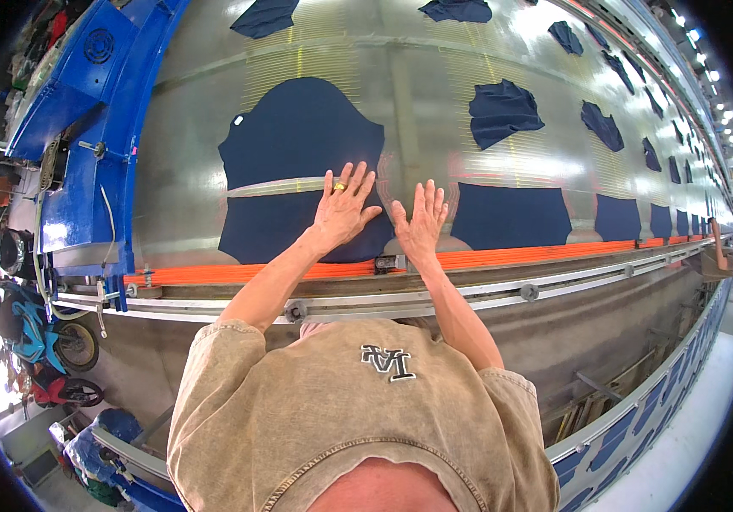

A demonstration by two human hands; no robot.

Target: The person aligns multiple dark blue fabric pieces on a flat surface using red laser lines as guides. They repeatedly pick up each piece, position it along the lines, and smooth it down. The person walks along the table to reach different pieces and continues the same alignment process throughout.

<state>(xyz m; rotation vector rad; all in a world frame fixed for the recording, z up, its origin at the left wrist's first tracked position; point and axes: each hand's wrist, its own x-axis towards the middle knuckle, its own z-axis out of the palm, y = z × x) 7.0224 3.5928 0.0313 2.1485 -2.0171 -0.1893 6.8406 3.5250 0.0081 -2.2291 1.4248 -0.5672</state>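
My left hand (345, 207), a ring on one finger, lies flat with spread fingers on the right part of a dark navy fabric piece (268, 229). Its fingertips reach toward the lower edge of a larger navy piece (307, 128) with a curved top, which bears a small white tag at its left side. A thin gap of bare table parts the two pieces. My right hand (420, 224) is open over the shiny table (418, 141), just right of that near piece. Another flat navy piece (511, 215) lies to the right of this hand. Nothing is held.
Crumpled navy pieces (505, 113) lie farther back, with several more along the table to the right. Orange strips (486, 256) and a metal rail (435, 300) run along the near edge. A blue metal frame (85, 171) stands at the left; motorbikes (42, 328) are beyond.
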